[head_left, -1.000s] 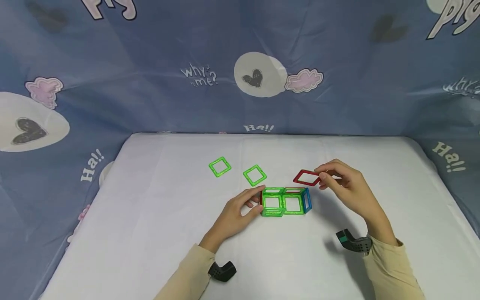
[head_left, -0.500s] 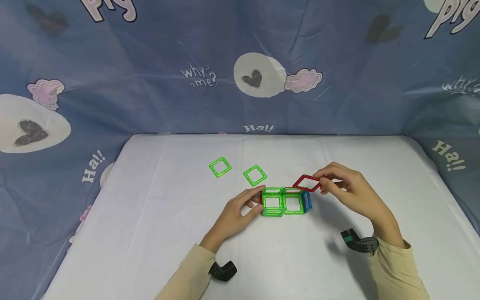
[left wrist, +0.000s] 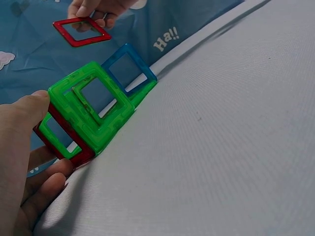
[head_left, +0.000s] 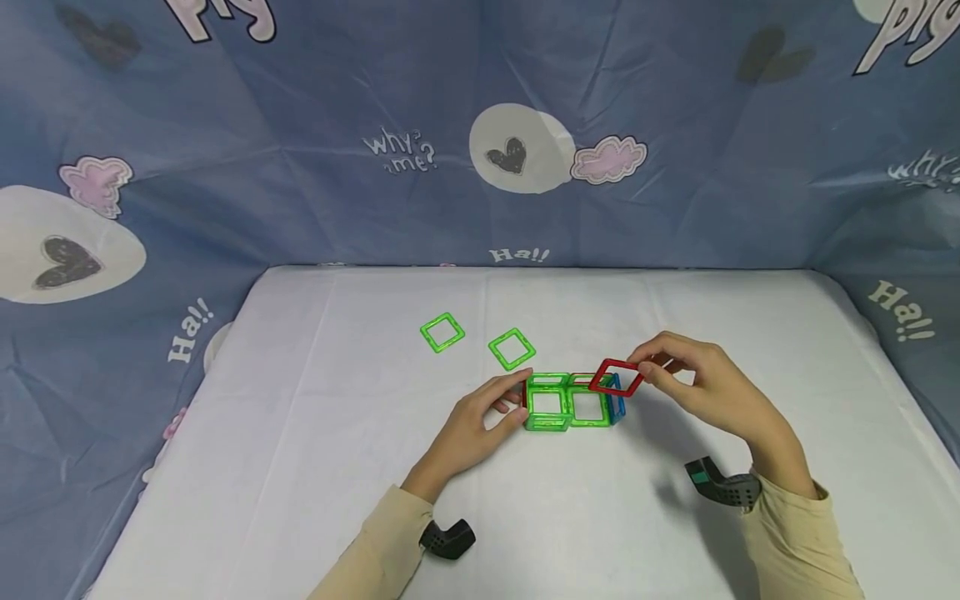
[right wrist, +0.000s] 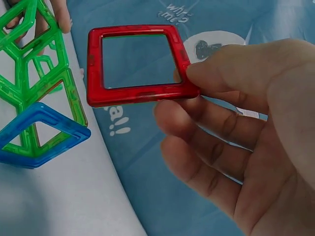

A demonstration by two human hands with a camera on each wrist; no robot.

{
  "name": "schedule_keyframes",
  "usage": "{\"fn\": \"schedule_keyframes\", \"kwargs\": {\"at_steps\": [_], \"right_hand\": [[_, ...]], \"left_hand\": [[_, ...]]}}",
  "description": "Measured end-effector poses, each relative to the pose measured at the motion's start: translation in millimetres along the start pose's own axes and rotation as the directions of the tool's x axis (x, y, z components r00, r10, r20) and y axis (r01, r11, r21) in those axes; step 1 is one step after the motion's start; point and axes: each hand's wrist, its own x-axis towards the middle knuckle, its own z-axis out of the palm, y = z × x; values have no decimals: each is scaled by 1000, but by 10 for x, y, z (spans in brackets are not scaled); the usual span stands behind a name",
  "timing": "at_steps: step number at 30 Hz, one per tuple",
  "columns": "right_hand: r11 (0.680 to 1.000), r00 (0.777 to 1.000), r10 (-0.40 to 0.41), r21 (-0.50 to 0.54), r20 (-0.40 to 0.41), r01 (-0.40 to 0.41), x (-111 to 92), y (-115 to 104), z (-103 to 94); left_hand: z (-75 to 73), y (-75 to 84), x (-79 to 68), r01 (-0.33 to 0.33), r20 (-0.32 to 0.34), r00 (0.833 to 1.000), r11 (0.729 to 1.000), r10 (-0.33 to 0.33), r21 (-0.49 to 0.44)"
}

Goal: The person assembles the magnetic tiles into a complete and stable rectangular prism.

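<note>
A low structure of magnetic tiles lies on the white cloth, mostly green squares with a blue tile standing at its right end. A red tile forms its left end. My left hand grips that end, thumb at one edge and fingers at the other. Between thumb and fingers, my right hand pinches a red square tile by one corner. The held tile is raised and tilted, overlapping the structure's back right corner in the head view. From the right wrist it appears apart from the blue tile.
Two loose green square tiles lie flat behind the structure, to the left. White cloth covers the table. A blue printed curtain hangs at the back and sides. Each wrist bears a black camera mount.
My right hand has brought the red square tile toward me, from behind the structure to over its back right corner. My left hand stays at the structure's left end.
</note>
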Motion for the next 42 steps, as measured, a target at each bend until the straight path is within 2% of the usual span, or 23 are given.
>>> {"fn": "schedule_keyframes", "kwargs": {"at_steps": [12,21,32,42], "right_hand": [[1000,999,-10,-20,47,10,4,-9,21],[1000,994,-17,-6,110,18,5,-5,45],[1000,991,-15,7,136,14,7,-71,75],[999,984,3,-44,177,5,22,-72,129]], "left_hand": [[-1,19,0,-1,3,1000,1000,1,7],[2,7,3,2,5,1000,1000,-2,8],[-6,8,-8,3,2,1000,1000,-3,15],[-11,11,-4,7,3,1000,1000,-7,17]]}}
